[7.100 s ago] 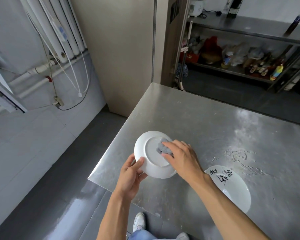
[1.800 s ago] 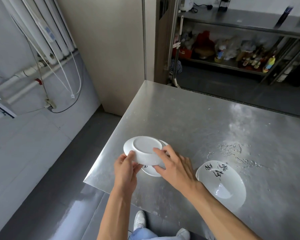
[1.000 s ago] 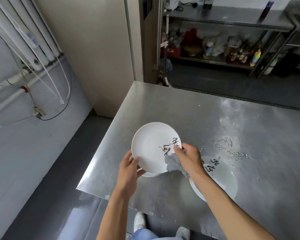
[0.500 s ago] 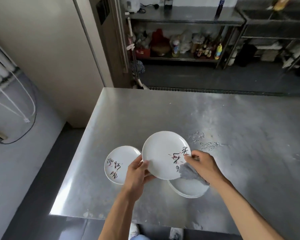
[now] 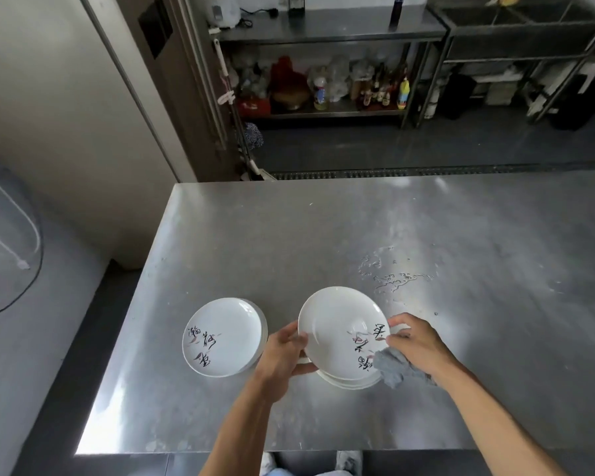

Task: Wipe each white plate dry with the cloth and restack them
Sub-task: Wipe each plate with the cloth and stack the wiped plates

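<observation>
The table (image 5: 289, 235) is bare steel, and all the work sits toward its near edge. The left hand (image 5: 282, 355) grips the left rim of a white plate (image 5: 337, 328), thumb on top & fingers curled under. The plate is face up and tilted, lifted over the right stack (image 5: 352, 382), which shows only as a few white rims below it. Whether plate and stack touch can't be told. Black brush lettering w/ small red marks runs along the plate's right side.

The right hand (image 5: 416, 345) has its fingers closed on a bunched grey cloth (image 5: 397, 367), and its thumb reaches the plate's right rim. The cloth lies against the plate's lower right edge and hangs down toward the table.

The left stack (image 5: 225, 334) lies flat nr the near-left corner, just beside the left hand but apart from it. Its top plate is face up w/ the same kind of lettering (how many plates sit under it can't be counted).

Water drops (image 5: 395, 276) are scattered on the table behind the right hand, toward the middle. Beyond the far edge stands a metal shelf (image 5: 323, 113) crowded w/ bottles (image 5: 402, 92) and jars.
</observation>
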`<action>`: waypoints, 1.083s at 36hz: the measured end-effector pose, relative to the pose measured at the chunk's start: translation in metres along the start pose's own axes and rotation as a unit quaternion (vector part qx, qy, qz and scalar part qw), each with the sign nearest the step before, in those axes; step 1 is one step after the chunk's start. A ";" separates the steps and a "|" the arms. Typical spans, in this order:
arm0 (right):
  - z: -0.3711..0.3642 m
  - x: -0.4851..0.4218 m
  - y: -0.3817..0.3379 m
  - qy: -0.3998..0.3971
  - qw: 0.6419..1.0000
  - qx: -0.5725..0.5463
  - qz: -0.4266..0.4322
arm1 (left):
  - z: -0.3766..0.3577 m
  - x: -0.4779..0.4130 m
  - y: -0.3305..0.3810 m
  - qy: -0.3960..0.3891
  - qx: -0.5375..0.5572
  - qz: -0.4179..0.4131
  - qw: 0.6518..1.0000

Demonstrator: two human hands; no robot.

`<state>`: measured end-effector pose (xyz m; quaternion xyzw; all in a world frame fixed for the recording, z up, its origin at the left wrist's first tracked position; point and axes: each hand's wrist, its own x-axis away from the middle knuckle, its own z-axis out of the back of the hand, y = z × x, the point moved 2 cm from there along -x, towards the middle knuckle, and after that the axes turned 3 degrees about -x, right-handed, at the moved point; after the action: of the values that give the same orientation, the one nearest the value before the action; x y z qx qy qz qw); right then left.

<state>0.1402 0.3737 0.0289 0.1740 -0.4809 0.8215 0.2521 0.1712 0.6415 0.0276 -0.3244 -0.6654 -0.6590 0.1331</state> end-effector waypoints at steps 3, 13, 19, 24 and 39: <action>0.000 -0.001 0.008 -0.003 1.000 0.000 -0.009 | -0.001 -0.005 -0.006 0.001 -0.014 0.019 1.000; -0.006 -0.003 0.023 -0.008 1.000 -0.001 -0.020 | -0.002 -0.020 -0.032 0.064 -0.027 0.034 0.997; -0.008 -0.007 0.028 -0.008 1.000 0.004 -0.016 | -0.002 -0.025 -0.040 0.094 -0.023 0.024 0.995; -0.007 -0.008 0.030 0.006 1.000 0.002 -0.012 | -0.002 -0.029 -0.044 0.095 -0.026 0.023 0.995; -0.010 -0.015 0.016 0.093 0.995 0.008 0.037 | 0.002 -0.035 -0.047 0.086 -0.074 -0.014 0.993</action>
<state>0.1426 0.3718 0.0052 0.0809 -0.4552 0.8467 0.2635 0.1697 0.6379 -0.0313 -0.2663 -0.6054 -0.7335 0.1567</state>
